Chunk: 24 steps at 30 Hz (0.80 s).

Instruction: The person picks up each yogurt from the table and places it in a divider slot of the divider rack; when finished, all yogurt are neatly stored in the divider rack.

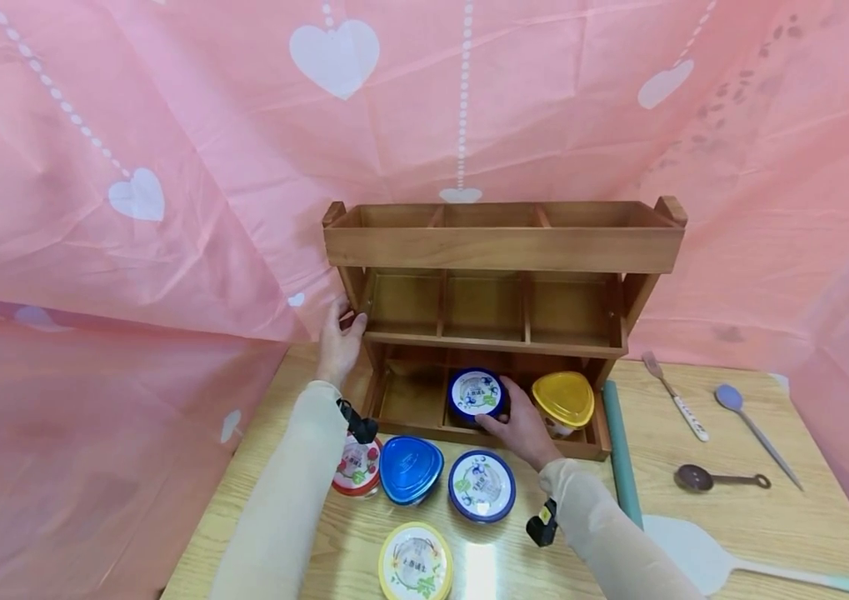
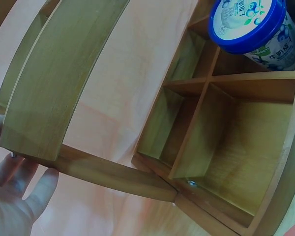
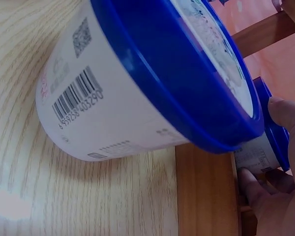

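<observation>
A wooden three-tier rack with divided compartments stands at the back of the table. My left hand holds its left side at the middle tier, and in the left wrist view the fingers curl around the wood's edge. In the bottom tier's middle compartment is a round yogurt tub with a blue lid and blueberry pictures. My right hand grips that tub from its right side, thumb near the lid and fingers lower on the cup. A yellow-lidded tub sits in the compartment to the right.
Before the rack stand a red-rimmed tub, a blue triangular-lidded tub, another blueberry tub and a yellow-rimmed tub. On the right lie a fork, spoons and a white spatula. Pink cloth hangs behind.
</observation>
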### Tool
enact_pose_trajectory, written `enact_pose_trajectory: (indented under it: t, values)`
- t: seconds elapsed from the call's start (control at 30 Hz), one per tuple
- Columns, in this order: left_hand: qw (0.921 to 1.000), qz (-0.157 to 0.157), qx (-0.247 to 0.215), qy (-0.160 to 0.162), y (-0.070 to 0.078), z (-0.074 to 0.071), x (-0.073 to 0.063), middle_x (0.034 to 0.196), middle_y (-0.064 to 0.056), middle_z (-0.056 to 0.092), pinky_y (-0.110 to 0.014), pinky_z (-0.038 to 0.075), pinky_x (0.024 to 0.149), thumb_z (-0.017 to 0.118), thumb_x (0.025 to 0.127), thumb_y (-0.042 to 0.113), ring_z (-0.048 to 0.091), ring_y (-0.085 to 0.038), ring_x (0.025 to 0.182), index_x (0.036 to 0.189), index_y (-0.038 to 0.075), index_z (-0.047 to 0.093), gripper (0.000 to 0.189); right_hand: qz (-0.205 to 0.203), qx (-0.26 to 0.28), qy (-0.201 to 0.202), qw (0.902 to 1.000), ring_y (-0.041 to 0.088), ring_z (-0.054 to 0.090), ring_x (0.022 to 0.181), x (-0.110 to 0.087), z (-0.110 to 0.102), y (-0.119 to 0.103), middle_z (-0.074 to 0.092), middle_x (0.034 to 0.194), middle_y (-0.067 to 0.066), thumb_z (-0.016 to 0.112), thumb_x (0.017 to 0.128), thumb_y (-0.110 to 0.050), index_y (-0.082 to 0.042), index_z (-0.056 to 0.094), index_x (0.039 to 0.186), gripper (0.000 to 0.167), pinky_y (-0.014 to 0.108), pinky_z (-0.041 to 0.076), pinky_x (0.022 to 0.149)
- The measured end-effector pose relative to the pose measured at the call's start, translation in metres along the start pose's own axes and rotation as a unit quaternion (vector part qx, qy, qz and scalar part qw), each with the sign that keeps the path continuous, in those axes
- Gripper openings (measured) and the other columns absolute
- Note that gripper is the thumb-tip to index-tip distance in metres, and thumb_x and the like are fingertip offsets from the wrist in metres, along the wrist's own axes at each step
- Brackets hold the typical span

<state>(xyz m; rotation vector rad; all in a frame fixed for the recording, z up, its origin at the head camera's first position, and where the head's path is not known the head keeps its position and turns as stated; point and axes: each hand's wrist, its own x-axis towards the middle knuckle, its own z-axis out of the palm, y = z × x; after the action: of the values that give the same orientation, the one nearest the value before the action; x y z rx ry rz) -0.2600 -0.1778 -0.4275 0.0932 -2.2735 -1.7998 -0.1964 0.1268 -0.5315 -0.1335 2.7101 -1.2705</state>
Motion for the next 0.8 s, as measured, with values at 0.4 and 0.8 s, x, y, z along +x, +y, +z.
enact_pose_trajectory:
  t: [0.4, 0.8]
  values:
    - [1.0000, 0.003, 0.007, 0.000, 0.001, 0.000, -0.001, 0.146, -0.018, 0.044, -0.045, 0.040, 0.113, 0.053, 0.102, 0.014, 0.047, -0.035, 0.132, 0.145, 0.006, 0.040, 0.046, -0.034, -0.015, 0.020, 0.9991, 0.041, 0.040, 0.136, -0.009, -0.003, -0.001, 0.032, 0.151, 0.024, 0.075, 0.088, -0.032, -0.005, 0.024, 0.153, 0.087, 0.056, 0.038, 0.111]
    - [1.0000, 0.005, 0.001, 0.000, 0.000, 0.000, -0.001, 0.146, -0.018, 0.044, -0.045, 0.040, 0.113, 0.052, 0.102, 0.013, 0.047, -0.035, 0.132, 0.145, 0.005, 0.040, 0.045, -0.072, -0.014, 0.018, 0.9971, 0.041, 0.038, 0.139, -0.035, -0.018, -0.013, 0.031, 0.155, 0.021, 0.076, 0.087, -0.033, -0.006, 0.028, 0.152, 0.085, 0.058, 0.036, 0.112]
